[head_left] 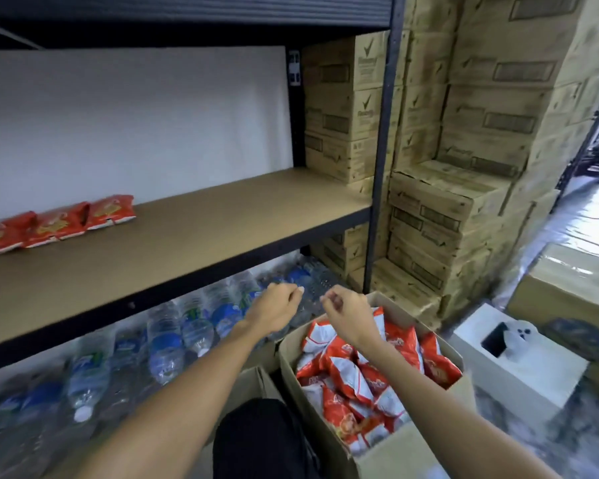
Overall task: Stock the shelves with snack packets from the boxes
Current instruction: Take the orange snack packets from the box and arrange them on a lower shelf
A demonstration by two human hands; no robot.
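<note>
An open cardboard box [291, 368] on the floor at lower centre is full of red and white snack packets [357, 378]. A short row of red snack packets [59, 221] lies at the left end of the brown shelf board [194, 236]. My left hand [275, 307] hovers below the shelf's front edge, left of the box, fingers loosely curled and holding nothing. My right hand [348, 314] hangs above the box's far end, fingers loosely curled, also holding nothing. The two hands are close together but apart.
Packs of water bottles [163, 337] fill the space under the shelf. Stacked cardboard cartons [464, 174] rise to the right beyond the black shelf post [381, 160]. A white box [519, 361] stands on the floor right of the snack box. A second carton's flap [249, 385] is near my knee.
</note>
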